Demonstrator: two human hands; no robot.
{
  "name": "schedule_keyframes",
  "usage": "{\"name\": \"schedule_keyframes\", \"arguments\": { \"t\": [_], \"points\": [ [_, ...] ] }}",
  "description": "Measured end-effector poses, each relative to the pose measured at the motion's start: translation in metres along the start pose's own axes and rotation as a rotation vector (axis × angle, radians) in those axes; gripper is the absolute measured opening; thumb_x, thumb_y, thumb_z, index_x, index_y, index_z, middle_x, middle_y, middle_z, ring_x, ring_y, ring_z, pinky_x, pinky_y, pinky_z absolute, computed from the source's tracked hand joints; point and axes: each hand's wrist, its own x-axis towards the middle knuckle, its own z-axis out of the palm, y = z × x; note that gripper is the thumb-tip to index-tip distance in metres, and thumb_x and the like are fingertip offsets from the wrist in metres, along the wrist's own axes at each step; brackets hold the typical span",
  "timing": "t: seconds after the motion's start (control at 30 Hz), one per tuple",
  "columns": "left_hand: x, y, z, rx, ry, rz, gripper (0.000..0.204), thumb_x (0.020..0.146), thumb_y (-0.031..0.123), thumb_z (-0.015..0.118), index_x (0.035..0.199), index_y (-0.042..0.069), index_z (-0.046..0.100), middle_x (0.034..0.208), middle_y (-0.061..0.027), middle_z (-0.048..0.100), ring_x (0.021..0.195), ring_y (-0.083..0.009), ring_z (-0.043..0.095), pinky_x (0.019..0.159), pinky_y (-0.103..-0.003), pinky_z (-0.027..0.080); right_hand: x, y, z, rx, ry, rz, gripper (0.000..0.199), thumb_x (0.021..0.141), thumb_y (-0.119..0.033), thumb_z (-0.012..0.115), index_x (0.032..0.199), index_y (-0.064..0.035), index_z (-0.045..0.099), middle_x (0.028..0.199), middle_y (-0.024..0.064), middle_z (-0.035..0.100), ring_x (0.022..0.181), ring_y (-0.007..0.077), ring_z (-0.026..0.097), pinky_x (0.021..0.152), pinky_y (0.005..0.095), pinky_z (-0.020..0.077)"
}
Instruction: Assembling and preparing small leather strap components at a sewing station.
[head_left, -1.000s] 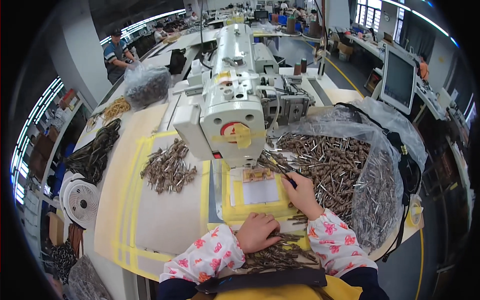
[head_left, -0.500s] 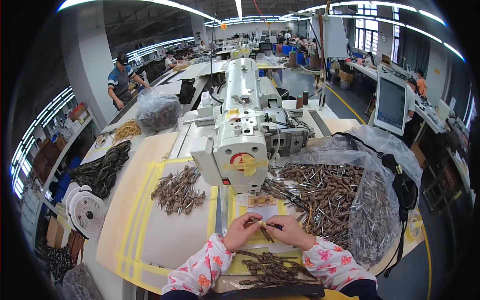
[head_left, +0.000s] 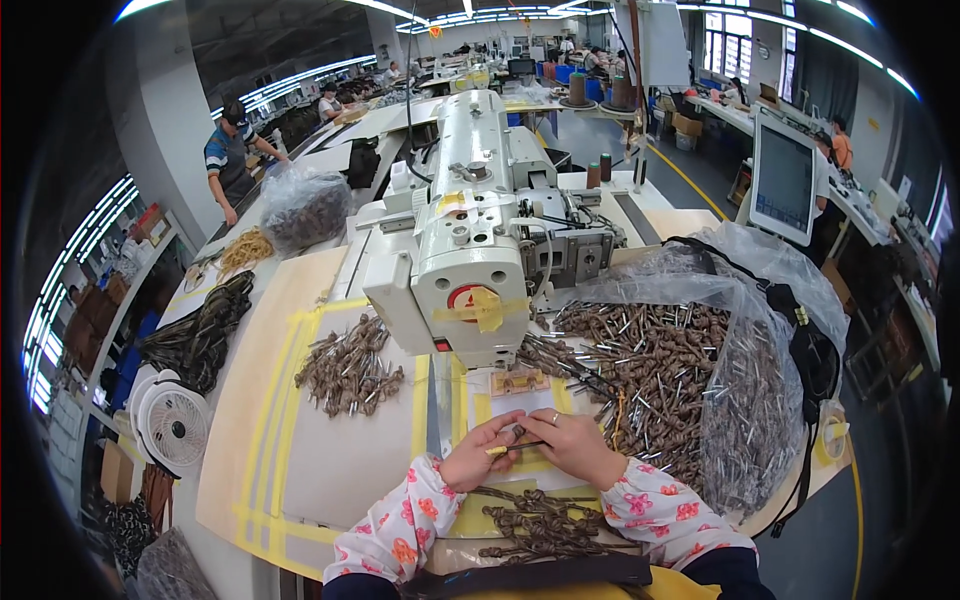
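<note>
A pale beige worktable (head_left: 330,300), marked with yellow tape lines, carries a white industrial sewing machine (head_left: 480,250). Left of the machine lies a loose heap of brown knotted cords with metal tips (head_left: 350,365); to its right an open clear plastic bag full of such cords (head_left: 690,380); another small pile (head_left: 540,525) lies at the near edge.

Bright, even light falls from ceiling strip lamps (head_left: 480,12) and from windows (head_left: 735,35) at upper right. Shadows are soft. Straight edges bow toward the black rim, and the clear plastic bag (head_left: 760,330) shows glare.
</note>
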Motion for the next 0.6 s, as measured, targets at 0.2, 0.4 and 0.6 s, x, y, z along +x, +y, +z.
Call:
{"name": "schedule_keyframes", "arguments": {
  "t": [0.2,0.4,0.6],
  "points": [
    [-0.007,0.009,0.013,0.041,0.042,0.003,0.036,0.095,0.017,0.045,0.128,0.006,0.037,0.073,0.0004,0.046,0.057,-0.0055,0.038,0.052,-0.017,0.031,-0.001,0.0,-0.004,-0.014,-0.056,-0.029,0.037,0.066,-0.006,0.066,0.103,-0.0066,0.062,0.092,0.0049,0.064,0.07,0.0226,0.063,0.058,0.0313,0.051],
    [0.004,-0.017,-0.004,0.581,0.19,0.487,0.027,0.089,0.005,0.052,0.115,0.001,0.047,0.083,-0.004,0.06,0.073,-0.0072,0.056,0.064,-0.02,0.044,-0.007,-0.007,0.003,-0.033,-0.075,0.041,0.023,0.072,-0.009,0.062,0.095,-0.0058,0.06,0.081,0.0058,0.061,0.065,0.0236,0.061,0.054,0.0334,0.0488],
    [-0.002,0.004,0.017,0.968,0.485,0.479,0.016,0.083,0.002,0.059,0.098,-0.001,0.057,0.074,-0.0122,0.062,0.064,-0.0166,0.062,0.058,-0.027,0.048,0.003,-0.008,0.011,0.249,0.139,0.25,0.015,0.079,-0.008,0.058,0.093,-0.0021,0.06,0.076,0.0121,0.061,0.062,0.0292,0.06,0.056,0.0378,0.0472]
  ]
}}
